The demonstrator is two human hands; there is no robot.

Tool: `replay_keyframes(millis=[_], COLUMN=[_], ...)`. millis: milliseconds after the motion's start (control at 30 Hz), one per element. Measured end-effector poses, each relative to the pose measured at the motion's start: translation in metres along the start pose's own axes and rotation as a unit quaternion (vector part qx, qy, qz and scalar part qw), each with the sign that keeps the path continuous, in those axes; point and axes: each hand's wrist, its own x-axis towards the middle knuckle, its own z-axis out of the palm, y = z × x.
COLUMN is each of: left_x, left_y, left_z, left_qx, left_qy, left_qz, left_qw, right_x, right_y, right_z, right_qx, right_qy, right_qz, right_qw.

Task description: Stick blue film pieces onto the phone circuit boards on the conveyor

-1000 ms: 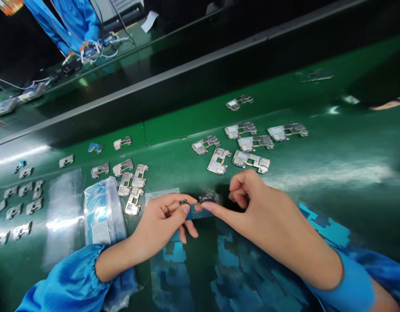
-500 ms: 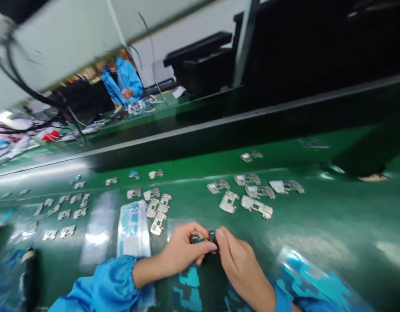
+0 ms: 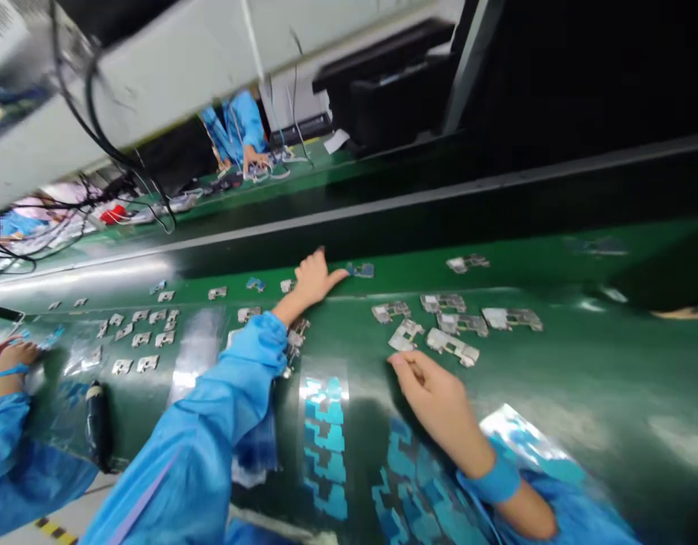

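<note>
Hands open, left hand [image 3: 312, 280] at one blue board [image 3: 361, 269], right hand [image 3: 434, 393] near six boards [image 3: 461, 324]

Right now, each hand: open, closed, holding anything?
Left hand: open, holding nothing, beside the small blue board.
Right hand: open on the belt, nothing visibly held.

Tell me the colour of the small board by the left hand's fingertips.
Blue. The small board lies just beyond the left hand; the head view shows it.

blue board [image 3: 360, 269] blurred, co-worker's sleeve [image 3: 20, 462] cut off
</note>
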Motion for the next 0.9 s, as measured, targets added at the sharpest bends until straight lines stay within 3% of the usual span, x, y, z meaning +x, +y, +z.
replay_keyframes(millis=[100,167,267,433,533,700,800,900], left_x=[-0.012,-0.021,-0.029,-0.033,-0.065,-0.14,-0.155,-0.156], left_y=[-0.053,-0.082,-0.101,-0.085,-0.065,-0.045,-0.045,-0.044], left_z=[-0.011,-0.019,-0.021,-0.025,-0.022,0.013,0.026,0.02], left_qx=[0.061,0.075,0.051,-0.065,-0.165,-0.306,-0.343,-0.358], left_qy=[-0.008,-0.015,-0.008,0.005,-0.004,-0.103,-0.148,-0.166], left_qz=[-0.034,-0.028,-0.003,0.021,0.04,0.053,0.055,0.074], left_qw=[0.998,0.997,0.999,0.998,0.985,0.945,0.926,0.916], right_x=[-0.001,-0.004,-0.01,-0.011,-0.009,-0.007,-0.005,-0.007], right_y=[0.003,-0.001,-0.01,-0.013,-0.011,-0.007,-0.006,-0.011], right_z=[-0.007,-0.004,0.014,0.047,0.052,0.049,0.047,0.045], right_qx=[-0.013,-0.02,-0.043,-0.127,-0.141,-0.097,-0.063,-0.059], right_qy=[-0.021,-0.052,-0.107,-0.136,-0.128,-0.111,-0.103,-0.077], right_qz=[-0.006,-0.051,-0.152,-0.243,-0.263,-0.266,-0.263,-0.255], right_qw=[1.0,0.997,0.982,0.952,0.946,0.953,0.957,0.962])
